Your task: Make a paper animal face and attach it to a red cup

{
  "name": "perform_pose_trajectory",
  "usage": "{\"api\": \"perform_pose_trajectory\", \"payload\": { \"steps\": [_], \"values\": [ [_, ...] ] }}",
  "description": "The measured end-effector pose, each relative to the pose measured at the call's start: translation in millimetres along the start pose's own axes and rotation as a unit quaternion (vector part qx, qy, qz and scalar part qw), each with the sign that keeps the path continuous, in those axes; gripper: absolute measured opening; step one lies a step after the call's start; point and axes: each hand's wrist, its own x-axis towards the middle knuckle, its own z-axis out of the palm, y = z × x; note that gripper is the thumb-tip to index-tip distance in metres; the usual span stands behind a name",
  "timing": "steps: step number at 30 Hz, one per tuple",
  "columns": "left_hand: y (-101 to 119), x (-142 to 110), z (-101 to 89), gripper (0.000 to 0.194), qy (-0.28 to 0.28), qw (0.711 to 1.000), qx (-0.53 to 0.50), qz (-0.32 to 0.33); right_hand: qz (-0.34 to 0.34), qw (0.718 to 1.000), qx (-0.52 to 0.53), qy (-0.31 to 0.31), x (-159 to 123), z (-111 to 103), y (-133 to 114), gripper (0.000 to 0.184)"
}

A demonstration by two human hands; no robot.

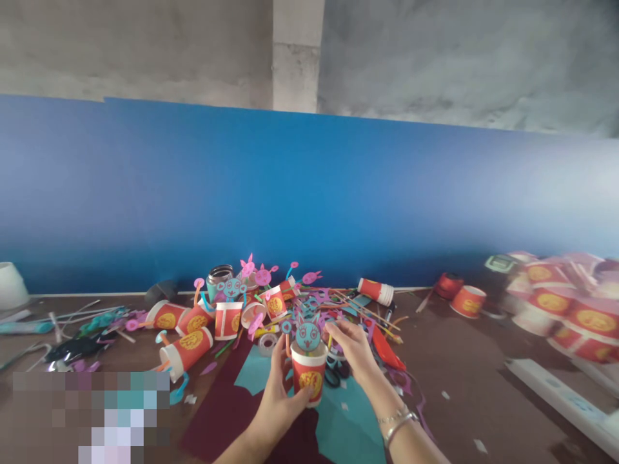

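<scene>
A red and white paper cup (pixel 308 377) with a yellow print stands upright in my left hand (pixel 283 390), whose fingers wrap its left side and thumb its front. Above the rim shows a blue paper cat-like face (pixel 308 334) with ears. My right hand (pixel 352 345) is closed in a pinch beside the face, on a thin yellow strip (pixel 330 336); whether the strip joins the cup I cannot tell. Just right of the cup lie black-handled scissors (pixel 333 376). Teal paper (pixel 345 412) and dark red paper (pixel 217 412) lie beneath.
Several decorated cups (pixel 191 348) lie or stand at the left. Wooden sticks and paper scraps are heaped behind the hands. A red box cutter (pixel 387 348) lies to the right. Farther right are a pile of cups (pixel 575 299) and a white power strip (pixel 561 393). A blue partition (pixel 309 206) stands behind.
</scene>
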Motion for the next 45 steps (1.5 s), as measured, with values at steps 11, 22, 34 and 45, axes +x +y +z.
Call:
{"api": "perform_pose_trajectory", "payload": {
  "steps": [11,22,34,45],
  "values": [
    [2,9,-3.1,0.092,0.012,0.996,-0.090,-0.026,0.039,0.997,-0.002,-0.063,-2,2,-1,0.053],
    [44,25,1.4,0.043,0.015,0.994,-0.108,-0.002,-0.005,0.954,0.187,-0.232,-8,16,3,0.054],
    [38,46,-14.2,0.018,0.103,0.984,0.083,0.123,0.034,0.961,0.167,-0.217,-8,17,5,0.045],
    [33,51,-16.4,0.026,0.096,0.995,-0.006,0.016,-0.036,0.971,0.143,-0.187,-10,20,5,0.046]
  ]
}}
